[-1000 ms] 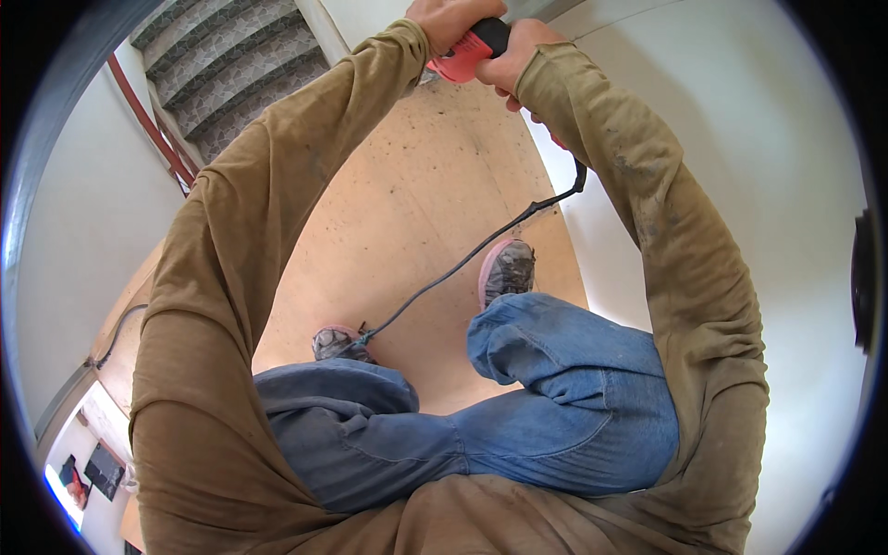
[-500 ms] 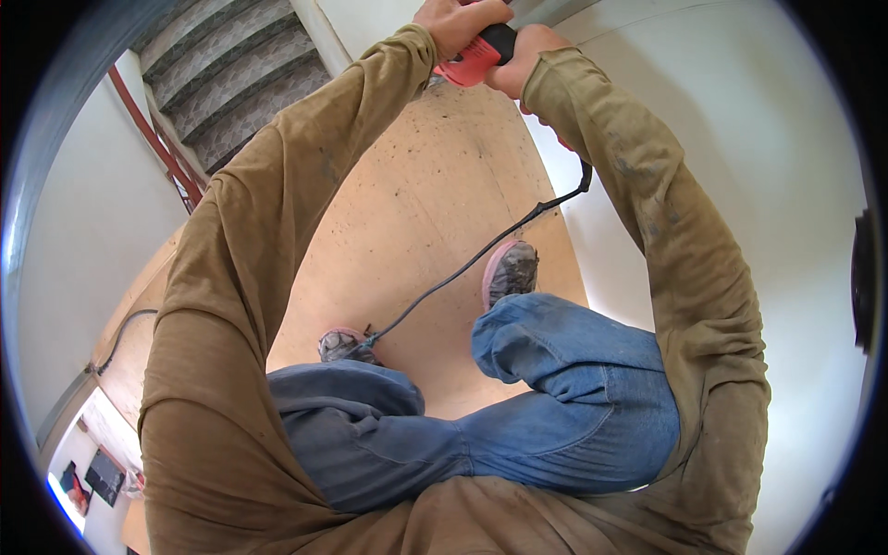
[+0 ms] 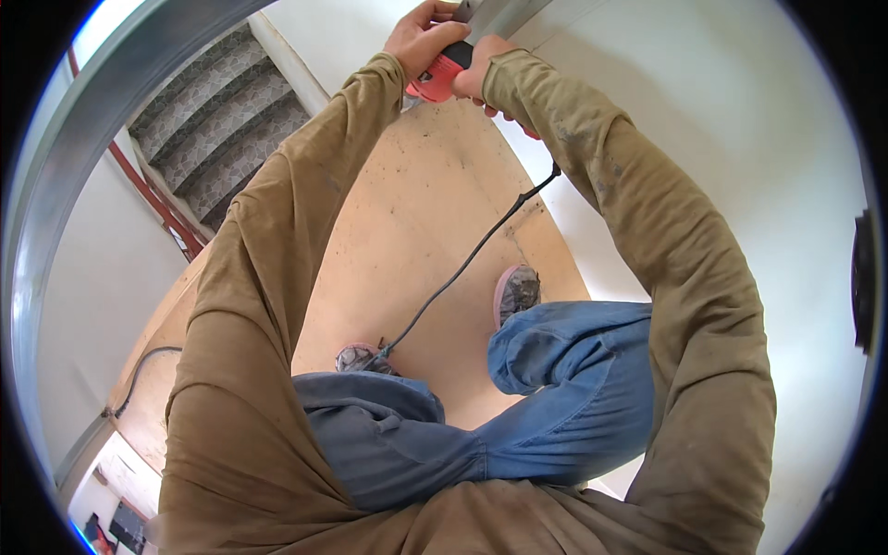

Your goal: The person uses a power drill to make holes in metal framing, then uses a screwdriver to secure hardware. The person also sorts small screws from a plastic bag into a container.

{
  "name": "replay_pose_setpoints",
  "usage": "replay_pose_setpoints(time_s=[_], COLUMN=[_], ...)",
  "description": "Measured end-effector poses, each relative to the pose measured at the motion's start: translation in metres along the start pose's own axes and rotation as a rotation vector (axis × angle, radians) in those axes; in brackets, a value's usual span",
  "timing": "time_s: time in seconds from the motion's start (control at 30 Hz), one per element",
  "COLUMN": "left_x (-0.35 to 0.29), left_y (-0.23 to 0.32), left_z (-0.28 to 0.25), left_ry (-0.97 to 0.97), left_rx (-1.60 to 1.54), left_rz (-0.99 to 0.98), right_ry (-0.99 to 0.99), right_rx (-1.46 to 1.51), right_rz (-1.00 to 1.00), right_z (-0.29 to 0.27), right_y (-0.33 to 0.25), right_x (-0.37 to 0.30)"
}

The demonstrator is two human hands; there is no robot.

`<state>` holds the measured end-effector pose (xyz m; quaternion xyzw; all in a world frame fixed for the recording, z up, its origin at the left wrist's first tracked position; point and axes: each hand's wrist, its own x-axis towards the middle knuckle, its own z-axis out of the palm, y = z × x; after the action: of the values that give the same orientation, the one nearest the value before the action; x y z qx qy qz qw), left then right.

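Observation:
Up at the top of the view, both my hands are on a red and black corded power tool [image 3: 435, 81]; its kind is not plain from this angle. My left hand [image 3: 424, 37] closes over the tool's front part, thumb along its top. Behind it, my right hand [image 3: 476, 72] wraps the body, fingertips showing underneath. A dark power cord [image 3: 462, 268] hangs from the tool's rear beside my right forearm and runs down to my left shoe. Just beyond the hands lies a grey metal profile [image 3: 504, 20], with a small metal piece at its edge. The tool's working end is hidden.
A tan board surface [image 3: 407, 203] lies under my feet. Tiled stairs [image 3: 217, 111] drop away at the upper left beside a red-brown rail [image 3: 153, 190]. A white wall [image 3: 740, 185] stands close on the right. A curved metal frame [image 3: 32, 250] borders the left side.
My hands and the tool have shifted left and slightly down in view, with more of the metal profile showing. The view has turned a little. Both hands keep their grip.

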<state>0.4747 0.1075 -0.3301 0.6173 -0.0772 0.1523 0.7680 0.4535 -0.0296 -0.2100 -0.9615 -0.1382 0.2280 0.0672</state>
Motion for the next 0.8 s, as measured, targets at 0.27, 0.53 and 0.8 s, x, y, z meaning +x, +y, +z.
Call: replay_pose_setpoints(time_s=[0.27, 0.53, 0.8], left_x=[-0.003, -0.010, -0.016], left_y=[0.005, 0.019, 0.028], left_z=[-0.007, -0.003, 0.000], left_ry=[-0.071, -0.068, -0.012], left_rx=[0.094, 0.077, 0.142], left_rz=[-0.117, -0.143, -0.165], right_ry=[-0.072, -0.067, -0.069], right_rx=[0.160, 0.121, 0.078], right_rz=[0.069, -0.031, -0.071], right_z=[0.004, -0.002, -0.002], right_y=[-0.001, -0.001, 0.001], right_x=[-0.002, -0.008, -0.002])
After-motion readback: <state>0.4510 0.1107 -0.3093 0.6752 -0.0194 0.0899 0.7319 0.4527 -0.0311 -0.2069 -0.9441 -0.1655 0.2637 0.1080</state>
